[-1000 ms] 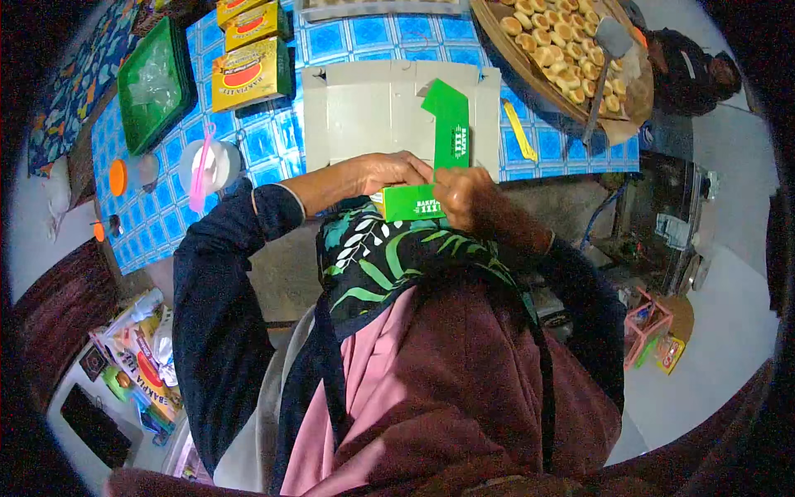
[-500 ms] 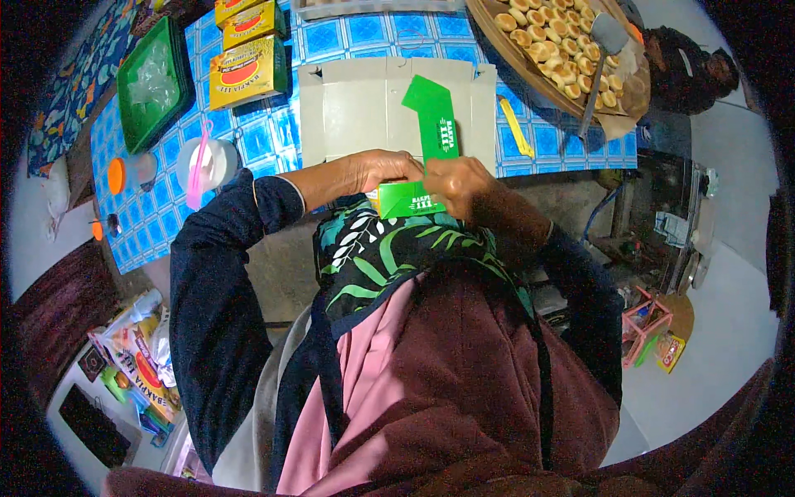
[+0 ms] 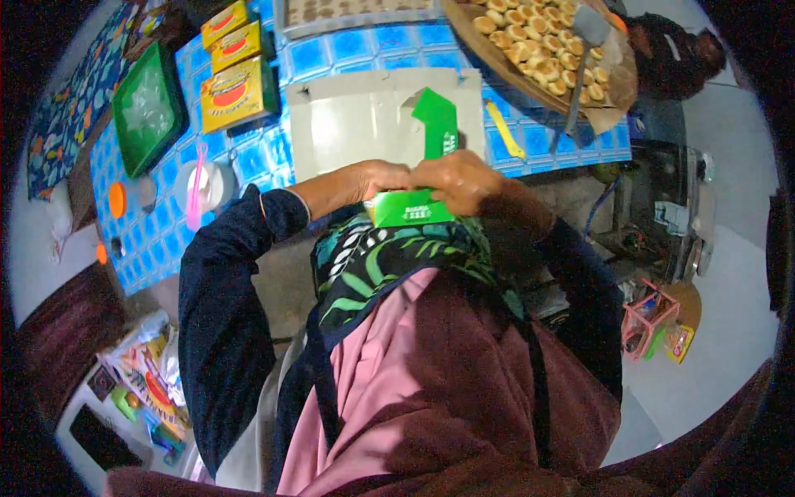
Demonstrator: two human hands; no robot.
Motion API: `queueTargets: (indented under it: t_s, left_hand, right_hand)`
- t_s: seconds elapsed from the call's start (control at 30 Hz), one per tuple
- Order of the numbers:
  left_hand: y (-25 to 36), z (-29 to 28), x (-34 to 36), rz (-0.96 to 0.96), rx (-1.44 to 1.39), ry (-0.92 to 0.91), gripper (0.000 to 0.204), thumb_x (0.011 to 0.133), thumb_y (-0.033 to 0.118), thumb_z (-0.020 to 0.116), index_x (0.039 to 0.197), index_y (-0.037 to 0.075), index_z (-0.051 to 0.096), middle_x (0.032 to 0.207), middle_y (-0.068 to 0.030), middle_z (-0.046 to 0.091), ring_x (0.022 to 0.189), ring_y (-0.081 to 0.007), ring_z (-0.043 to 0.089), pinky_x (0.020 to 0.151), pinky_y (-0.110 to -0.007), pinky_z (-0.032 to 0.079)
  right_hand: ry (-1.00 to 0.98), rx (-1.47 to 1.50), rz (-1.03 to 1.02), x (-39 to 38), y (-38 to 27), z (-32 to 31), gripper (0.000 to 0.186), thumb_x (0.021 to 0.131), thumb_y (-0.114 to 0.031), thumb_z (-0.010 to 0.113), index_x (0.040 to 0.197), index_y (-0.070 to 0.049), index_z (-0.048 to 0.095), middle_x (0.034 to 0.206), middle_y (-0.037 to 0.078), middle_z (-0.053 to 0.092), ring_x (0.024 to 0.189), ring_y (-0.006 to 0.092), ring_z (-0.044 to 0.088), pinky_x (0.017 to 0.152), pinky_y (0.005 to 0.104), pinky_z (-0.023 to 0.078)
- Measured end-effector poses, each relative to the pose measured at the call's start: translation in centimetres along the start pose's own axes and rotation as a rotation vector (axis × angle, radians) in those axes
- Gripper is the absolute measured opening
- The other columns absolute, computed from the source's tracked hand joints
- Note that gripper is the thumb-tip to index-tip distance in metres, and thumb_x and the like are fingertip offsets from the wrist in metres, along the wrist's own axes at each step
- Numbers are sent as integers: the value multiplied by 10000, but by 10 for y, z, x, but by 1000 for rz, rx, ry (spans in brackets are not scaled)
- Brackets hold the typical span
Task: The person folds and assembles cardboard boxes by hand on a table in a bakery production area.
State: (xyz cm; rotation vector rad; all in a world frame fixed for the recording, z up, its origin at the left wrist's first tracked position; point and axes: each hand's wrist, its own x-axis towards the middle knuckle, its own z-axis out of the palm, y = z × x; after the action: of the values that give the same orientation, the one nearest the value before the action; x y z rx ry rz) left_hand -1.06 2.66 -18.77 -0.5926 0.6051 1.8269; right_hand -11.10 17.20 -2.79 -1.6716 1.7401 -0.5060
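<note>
Green carton (image 3: 411,207) nearer (flap upright).

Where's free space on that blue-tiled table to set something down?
Bare tiles on the blue table lie just toward the person from the white cup, left of the flat grey cardboard. A strip lies right of the yellow strip, below the cookie tray. Crowded: yellow boxes, green tray.
</note>
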Motion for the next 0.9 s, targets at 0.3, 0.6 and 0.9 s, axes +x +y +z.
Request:
queueTargets:
  t_s: [0.3,0.6,0.9]
  left_hand:
    - [17,12,-11,212,112,-51,171,729,-23,668,897,-12,640,804,-64,669,630,-161,645,562,-301,560]
    - [15,35,-46,414,-145,-182,318,743,-93,656,1050,-43,593,995,-142,658,849,-203,671,686,-290,582]
    - [26,44,-34,195,213,16,178,663,-78,647,824,-5,663,677,-86,655,509,-147,610,414,-252,471]
  right_hand:
    - [130,263,-119,-9,8,0,275,728,78,563,987,-11,586,929,166,618,889,349,619,745,419,493]
    - [372,257,-140,-5,7,13,435,732,26,587,1162,-37,565,1070,196,602,1049,351,586,887,380,495]
    - [399,477,78,-13,8,-9,488,678,23,675,1158,20,588,1102,141,636,708,67,528,665,207,444]
